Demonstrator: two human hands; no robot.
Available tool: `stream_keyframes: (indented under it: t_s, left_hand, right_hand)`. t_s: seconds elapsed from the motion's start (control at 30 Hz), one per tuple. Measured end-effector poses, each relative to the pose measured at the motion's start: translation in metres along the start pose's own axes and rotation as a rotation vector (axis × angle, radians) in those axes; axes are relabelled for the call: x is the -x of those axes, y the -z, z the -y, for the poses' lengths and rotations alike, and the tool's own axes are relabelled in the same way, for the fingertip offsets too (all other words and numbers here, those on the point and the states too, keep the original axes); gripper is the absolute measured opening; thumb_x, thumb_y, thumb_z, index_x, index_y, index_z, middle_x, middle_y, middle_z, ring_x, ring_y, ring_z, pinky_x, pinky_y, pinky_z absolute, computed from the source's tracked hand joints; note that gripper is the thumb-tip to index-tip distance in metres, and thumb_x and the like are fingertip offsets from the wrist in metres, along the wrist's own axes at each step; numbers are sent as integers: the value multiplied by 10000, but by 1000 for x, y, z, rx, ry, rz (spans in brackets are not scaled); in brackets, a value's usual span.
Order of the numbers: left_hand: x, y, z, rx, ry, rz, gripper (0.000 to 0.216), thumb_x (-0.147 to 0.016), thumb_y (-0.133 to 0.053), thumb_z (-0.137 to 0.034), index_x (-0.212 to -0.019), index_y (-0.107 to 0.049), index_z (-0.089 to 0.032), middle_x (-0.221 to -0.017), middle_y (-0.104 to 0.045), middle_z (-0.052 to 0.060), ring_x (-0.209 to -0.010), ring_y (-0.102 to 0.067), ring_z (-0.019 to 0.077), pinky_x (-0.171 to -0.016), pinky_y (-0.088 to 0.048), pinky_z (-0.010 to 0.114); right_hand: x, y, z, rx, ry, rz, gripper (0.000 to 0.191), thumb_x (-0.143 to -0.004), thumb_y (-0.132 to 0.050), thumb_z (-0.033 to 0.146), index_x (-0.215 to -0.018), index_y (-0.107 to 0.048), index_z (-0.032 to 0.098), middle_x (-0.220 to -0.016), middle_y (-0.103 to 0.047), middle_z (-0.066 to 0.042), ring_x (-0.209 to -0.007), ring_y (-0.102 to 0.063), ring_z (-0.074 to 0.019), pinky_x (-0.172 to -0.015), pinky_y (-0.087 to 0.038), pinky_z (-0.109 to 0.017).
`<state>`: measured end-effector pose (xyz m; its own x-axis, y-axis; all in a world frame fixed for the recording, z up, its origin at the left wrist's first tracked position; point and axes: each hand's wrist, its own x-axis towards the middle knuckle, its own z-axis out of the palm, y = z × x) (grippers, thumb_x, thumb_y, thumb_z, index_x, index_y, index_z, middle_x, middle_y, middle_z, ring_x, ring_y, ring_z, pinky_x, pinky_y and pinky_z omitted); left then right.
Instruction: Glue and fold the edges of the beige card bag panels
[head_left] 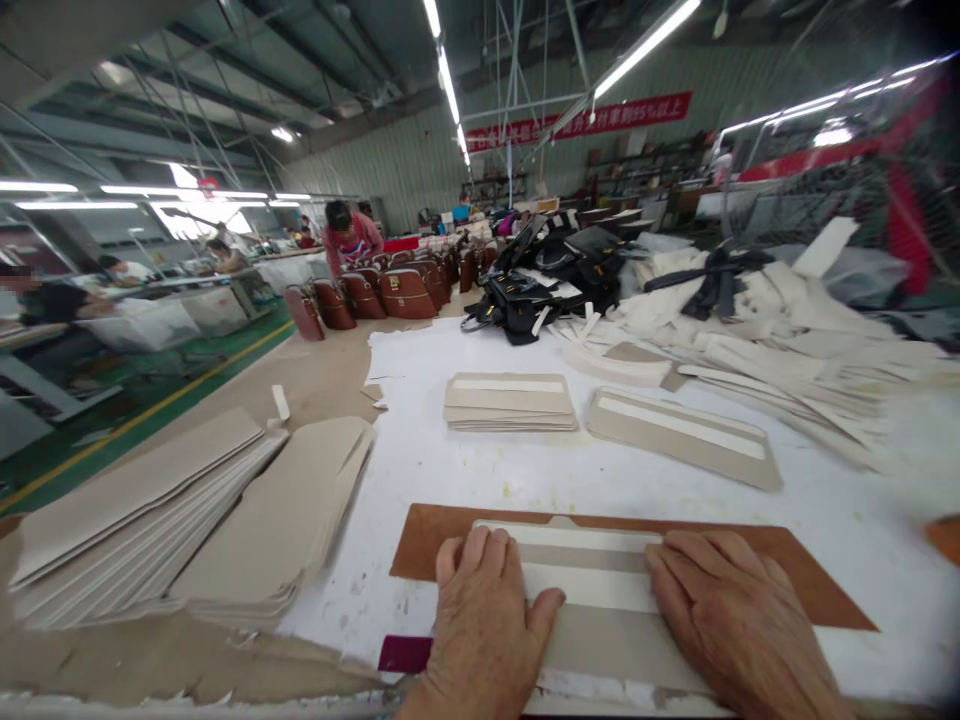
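Note:
My left hand (486, 620) lies flat, fingers stretched, on the left end of a beige card panel (592, 585) with white strips across it. My right hand (731, 620) lies flat on the panel's right end, fingers together and extended. The panel rests on a brown board (795, 570) on the white table sheet (420, 470). Neither hand holds anything; both press down on the panel.
Stacks of beige card pieces (187, 520) sit at the left. A small stack of panels (510, 402) and a single panel (682, 435) lie farther back. Black bags (540, 285), brown bags (375, 295) and piled white strips (787, 340) are beyond. A person (346, 238) works in the distance.

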<state>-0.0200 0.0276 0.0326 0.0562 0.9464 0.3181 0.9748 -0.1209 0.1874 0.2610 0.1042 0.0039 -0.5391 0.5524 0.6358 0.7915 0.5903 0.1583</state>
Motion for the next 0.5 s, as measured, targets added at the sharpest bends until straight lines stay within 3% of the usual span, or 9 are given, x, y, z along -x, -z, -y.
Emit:
stream_keyframes:
  t_s: [0.1,0.27,0.4,0.5]
  left_hand:
    - [11,1,29,-13,-52,-66,258,-1061,-622,-407,-1190,-738,-217,-1317,-769,90,-1261,-658,358,-1056,-474,587]
    - [33,-11,73,-134,-101,-180,451,-1095,-540,-381,-1508,-549,-199,-1439,-724,128,-1285,-686,347,-1019,-541,563]
    - [40,-24,76,-26,-117,-164,583,-1093,-538,-387,-1624,-384,-202,-1495,-684,156,-1325,-678,359,-1041,-590,559]
    - [41,-37,73,182,-13,-250,561,-1112,-469,-355,-1648,-348,-243,-1544,-637,158,-1384,-647,346,-1115,-578,558]
  right_hand:
    - [11,19,-17,-65,-96,-126,328,-1104,-470,255,-964,-764,215,-958,-786,-84,-952,-696,-301,-840,-499,-481]
    - [27,25,-8,-85,-92,-134,346,-1161,-441,293,-1121,-750,141,-1084,-809,-101,-1052,-712,-288,-956,-524,-464]
    - [27,5,26,-120,-171,-79,373,-1156,-482,375,-1335,-680,114,-1325,-755,-143,-1259,-661,-320,-1053,-548,-469]
    - [27,-9,42,-211,-296,-64,415,-1100,-550,369,-1440,-583,131,-1320,-736,-160,-1208,-682,-338,-990,-610,-496]
